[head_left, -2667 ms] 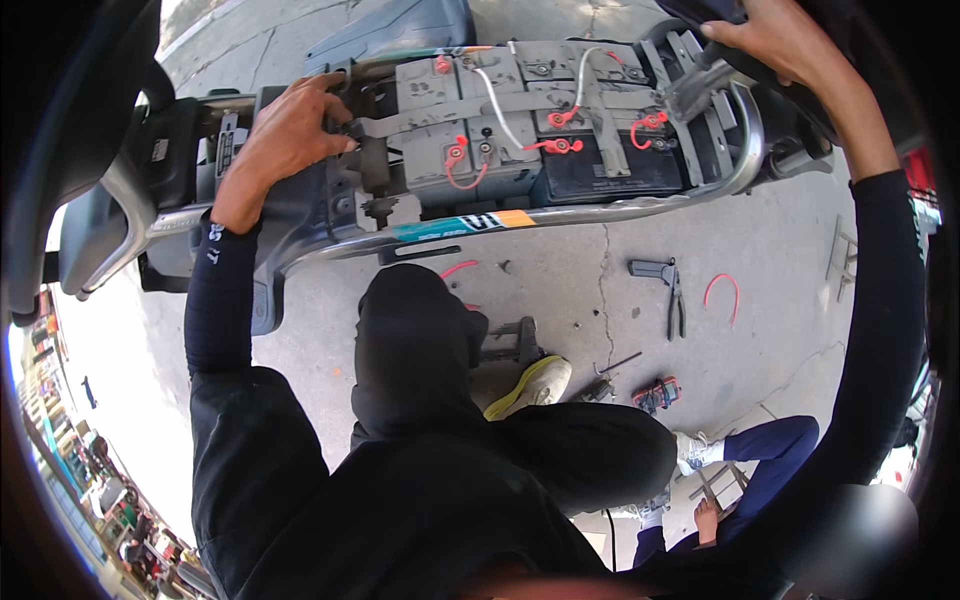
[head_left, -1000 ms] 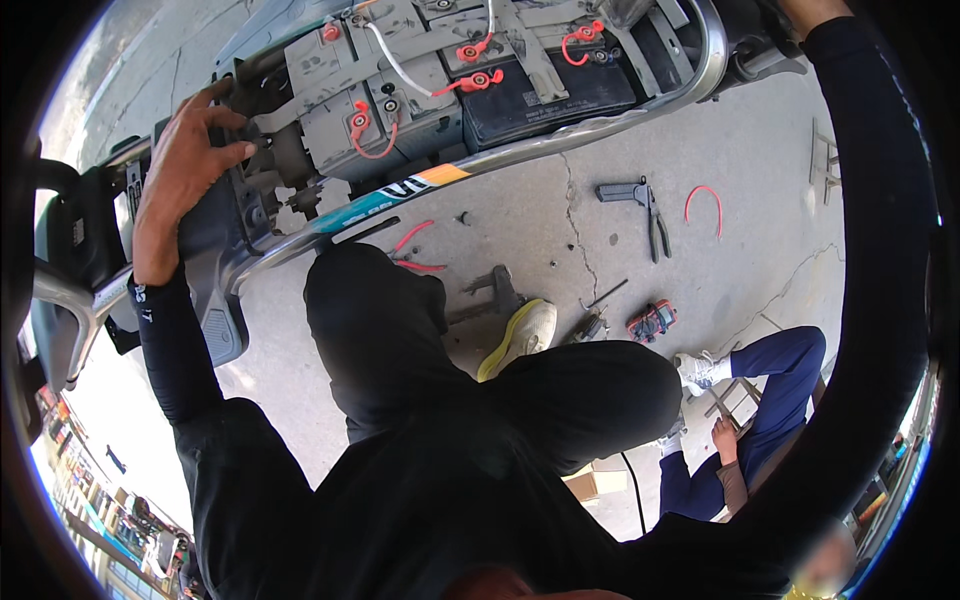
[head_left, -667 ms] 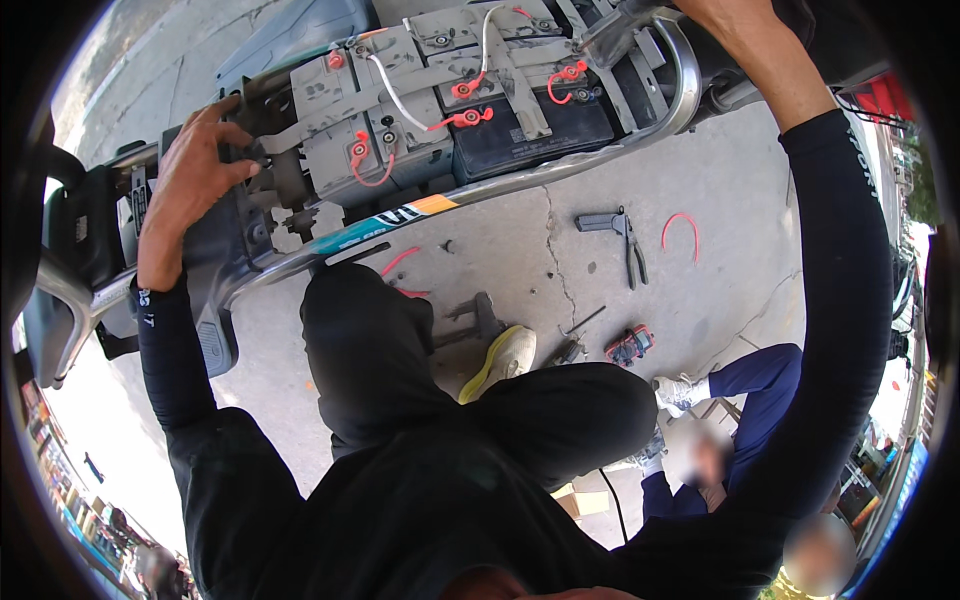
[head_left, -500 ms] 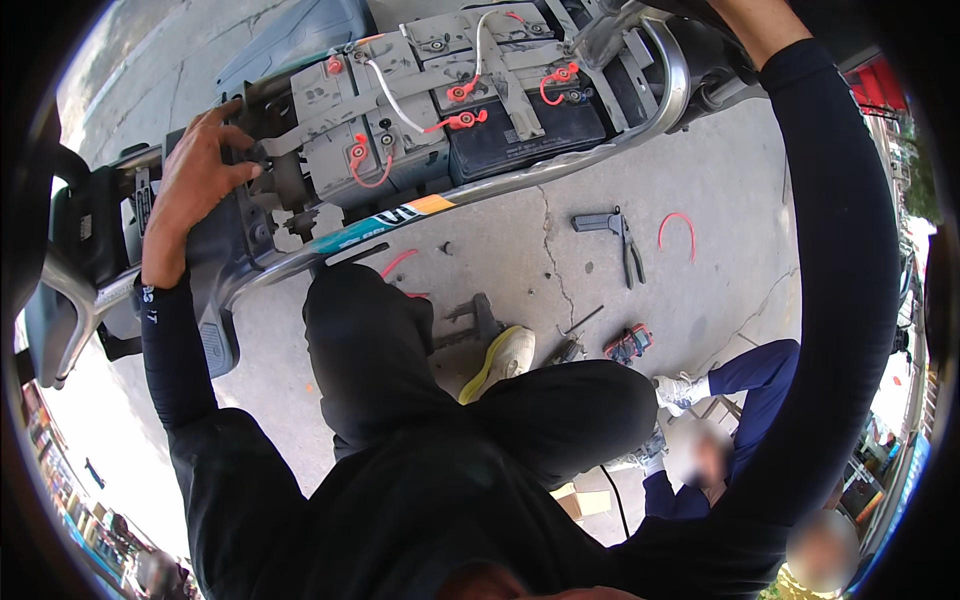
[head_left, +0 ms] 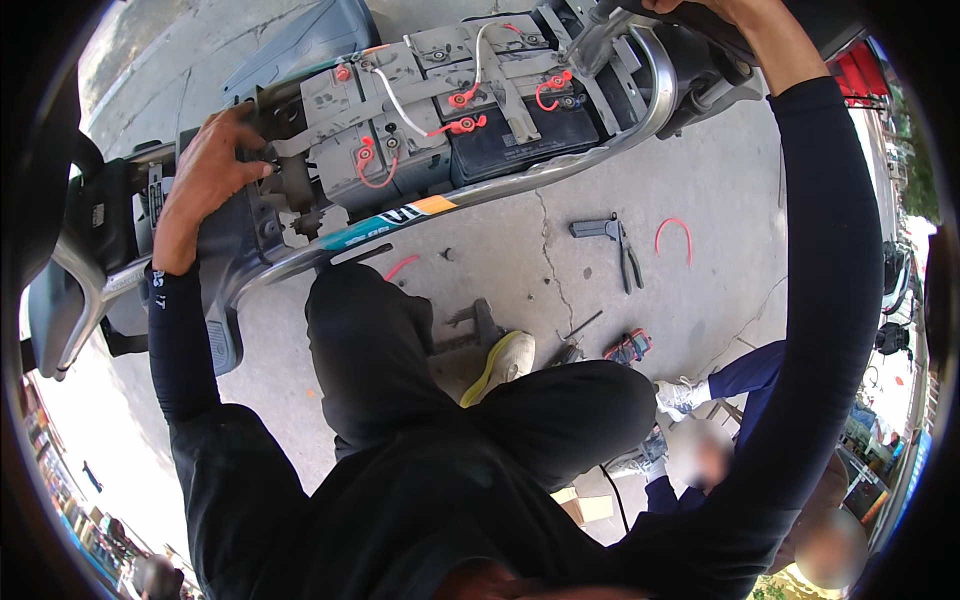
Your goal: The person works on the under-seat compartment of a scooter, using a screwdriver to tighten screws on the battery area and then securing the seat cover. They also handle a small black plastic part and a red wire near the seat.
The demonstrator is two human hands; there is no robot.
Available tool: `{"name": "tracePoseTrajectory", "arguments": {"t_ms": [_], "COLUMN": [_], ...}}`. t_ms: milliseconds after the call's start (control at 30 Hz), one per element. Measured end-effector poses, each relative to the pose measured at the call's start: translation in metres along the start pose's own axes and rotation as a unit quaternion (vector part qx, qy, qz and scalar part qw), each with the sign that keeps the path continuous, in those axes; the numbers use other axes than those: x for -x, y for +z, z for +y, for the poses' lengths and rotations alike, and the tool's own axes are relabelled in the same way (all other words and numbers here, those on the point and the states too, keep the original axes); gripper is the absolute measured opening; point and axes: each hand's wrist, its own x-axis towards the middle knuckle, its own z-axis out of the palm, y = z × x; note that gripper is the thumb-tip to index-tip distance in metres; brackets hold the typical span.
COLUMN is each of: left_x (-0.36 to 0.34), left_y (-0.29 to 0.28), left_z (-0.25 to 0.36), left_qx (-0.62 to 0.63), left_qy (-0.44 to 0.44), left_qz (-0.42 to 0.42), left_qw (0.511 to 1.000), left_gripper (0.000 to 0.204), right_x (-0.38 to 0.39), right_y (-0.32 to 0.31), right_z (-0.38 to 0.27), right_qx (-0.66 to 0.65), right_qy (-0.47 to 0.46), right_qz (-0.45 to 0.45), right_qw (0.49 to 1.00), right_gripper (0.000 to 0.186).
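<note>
My left hand is at the left end of a row of batteries, over the dark frame of a vehicle. Its thumb and forefinger are curved and apart, beside the end of a grey strap that runs across the batteries; the fingertips are slightly blurred. White cables and short red cables with red terminal covers join the batteries. Only part of my right hand shows at the top edge, against a dark part of the vehicle; most of its fingers are cut off from view.
A bent metal tube borders the batteries. On the concrete lie pliers, a curved red cable, a red and black meter and a screwdriver. Another person's shoe is at the lower right. A grey panel lies beyond the batteries.
The view has shifted slightly, and a little more of my right hand shows at the top edge. My left hand stays by the strap's end, its fingers moving slightly.
</note>
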Motion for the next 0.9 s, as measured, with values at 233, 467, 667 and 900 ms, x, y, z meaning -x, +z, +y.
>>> {"name": "tracePoseTrajectory", "arguments": {"t_ms": [233,467,667,900], "left_x": [0.0,-0.005,-0.021,0.022], "left_y": [0.002,-0.005,-0.006,-0.013], "left_z": [-0.008,0.005,-0.005,-0.039], "left_qx": [-0.001,0.003,-0.01,-0.107], "left_qy": [0.011,0.024,0.077,0.115], "left_qz": [0.02,0.0,-0.026,0.046], "left_qw": [1.0,1.0,0.997,0.986], "left_gripper": [0.036,0.036,0.047,0.06], "right_x": [-0.001,-0.01,0.021,0.147], "right_y": [-0.004,0.014,0.025,0.058], "right_z": [0.016,0.023,0.019,0.007], "right_qx": [-0.055,0.128,0.067,-0.29], "right_qy": [0.033,0.053,-0.109,-0.042], "right_qz": [0.009,0.155,0.441,0.28], "right_qw": [0.998,0.978,0.888,0.914], "right_gripper": [0.029,0.05,0.048,0.028]}}
